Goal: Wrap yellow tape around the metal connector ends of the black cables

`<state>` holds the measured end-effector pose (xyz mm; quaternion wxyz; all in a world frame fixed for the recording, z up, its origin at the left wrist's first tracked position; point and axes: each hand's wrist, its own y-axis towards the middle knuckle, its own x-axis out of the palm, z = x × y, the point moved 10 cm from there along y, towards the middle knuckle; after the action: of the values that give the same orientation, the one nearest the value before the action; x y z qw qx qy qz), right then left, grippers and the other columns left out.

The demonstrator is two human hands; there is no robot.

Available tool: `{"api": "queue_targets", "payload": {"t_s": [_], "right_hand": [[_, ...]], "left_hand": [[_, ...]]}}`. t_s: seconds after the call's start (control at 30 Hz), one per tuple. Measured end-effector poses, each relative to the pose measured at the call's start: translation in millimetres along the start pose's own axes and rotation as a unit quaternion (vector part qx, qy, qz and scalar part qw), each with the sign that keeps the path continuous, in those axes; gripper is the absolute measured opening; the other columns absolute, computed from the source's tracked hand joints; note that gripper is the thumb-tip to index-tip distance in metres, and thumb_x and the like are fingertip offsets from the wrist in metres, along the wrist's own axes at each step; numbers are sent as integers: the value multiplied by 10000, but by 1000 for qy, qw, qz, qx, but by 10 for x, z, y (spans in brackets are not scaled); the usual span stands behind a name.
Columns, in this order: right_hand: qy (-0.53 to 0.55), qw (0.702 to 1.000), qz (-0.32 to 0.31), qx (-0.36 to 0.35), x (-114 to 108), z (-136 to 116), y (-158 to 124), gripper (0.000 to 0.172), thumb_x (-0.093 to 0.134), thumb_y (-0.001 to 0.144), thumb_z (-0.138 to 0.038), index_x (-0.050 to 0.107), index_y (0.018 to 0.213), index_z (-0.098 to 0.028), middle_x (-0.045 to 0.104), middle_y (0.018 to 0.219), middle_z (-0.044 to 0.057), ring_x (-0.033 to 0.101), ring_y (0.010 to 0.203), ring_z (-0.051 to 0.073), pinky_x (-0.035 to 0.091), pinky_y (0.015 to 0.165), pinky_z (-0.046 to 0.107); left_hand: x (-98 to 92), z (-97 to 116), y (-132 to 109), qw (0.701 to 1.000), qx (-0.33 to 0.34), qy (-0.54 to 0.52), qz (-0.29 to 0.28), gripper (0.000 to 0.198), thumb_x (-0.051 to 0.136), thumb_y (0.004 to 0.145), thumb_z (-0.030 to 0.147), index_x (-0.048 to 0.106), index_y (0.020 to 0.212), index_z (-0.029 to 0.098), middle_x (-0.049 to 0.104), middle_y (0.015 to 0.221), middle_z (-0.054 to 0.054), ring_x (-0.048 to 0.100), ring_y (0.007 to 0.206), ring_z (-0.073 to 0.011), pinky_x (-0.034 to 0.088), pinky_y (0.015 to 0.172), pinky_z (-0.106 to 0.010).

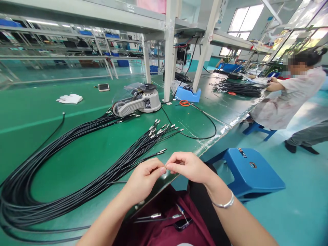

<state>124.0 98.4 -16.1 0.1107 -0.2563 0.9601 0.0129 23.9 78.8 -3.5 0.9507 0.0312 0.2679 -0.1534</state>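
Observation:
My left hand [143, 181] and my right hand [189, 167] meet above the workbench edge, their fingertips pinching a small, thin item [166, 167], probably a cable end; the fingers hide most of it. A large bundle of thin black cables [84, 186] curves across the green bench to the left of my hands, with metal-tipped ends [159, 131] fanned out just beyond them. Below my hands, a few metal-tipped cables [156, 216] and a phone [182, 223] lie on my dark red lap cloth [164, 232].
Beyond the cables stand a tape dispenser machine [137, 100], a blue tape holder [188, 94] and orange scissors [184, 103]. A white glove [69, 99] and a phone [104, 87] lie further back. A blue stool [252, 171] stands right, and a co-worker [289, 99] handles cables beyond it.

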Motion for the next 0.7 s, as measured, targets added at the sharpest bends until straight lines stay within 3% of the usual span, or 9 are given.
{"api": "queue_targets", "payload": {"t_s": [0.17,0.23,0.33,0.47,0.7], "right_hand": [[-46,999,22,-20,-49,-15,-63,134,630,784,-292,675,766,-167,644,719,-1,556,642,110,447,603,228],[-40,998,41,-21,-64,6,-90,130,622,790,-291,663,762,-170,637,709,-5,555,638,108,448,604,227],[10,999,42,-6,-28,85,-130,117,629,784,-282,645,763,-168,632,685,-10,554,623,101,448,600,224],[90,995,38,17,27,192,-179,131,689,728,-270,646,790,-163,648,715,-4,569,634,100,461,616,231],[152,984,55,71,45,340,-280,193,743,662,-269,651,782,-149,670,728,8,609,673,121,488,680,271]], "left_hand": [[8,-54,-76,999,-50,2,-21,301,429,856,388,599,709,187,570,652,15,531,622,-136,429,606,-253],[-106,-112,-146,996,-85,28,-22,349,384,878,429,643,903,197,664,821,-13,601,772,-165,461,749,-287],[-257,-185,-252,987,-111,114,-36,389,421,861,467,630,1097,239,678,1084,-19,591,1009,-200,405,931,-321],[-152,-197,-306,983,-84,139,-84,311,439,854,425,688,930,255,700,960,13,617,892,-175,443,824,-268],[14,-151,-251,987,-88,114,-72,291,445,840,403,670,816,220,680,821,9,602,783,-164,441,730,-248]]}}
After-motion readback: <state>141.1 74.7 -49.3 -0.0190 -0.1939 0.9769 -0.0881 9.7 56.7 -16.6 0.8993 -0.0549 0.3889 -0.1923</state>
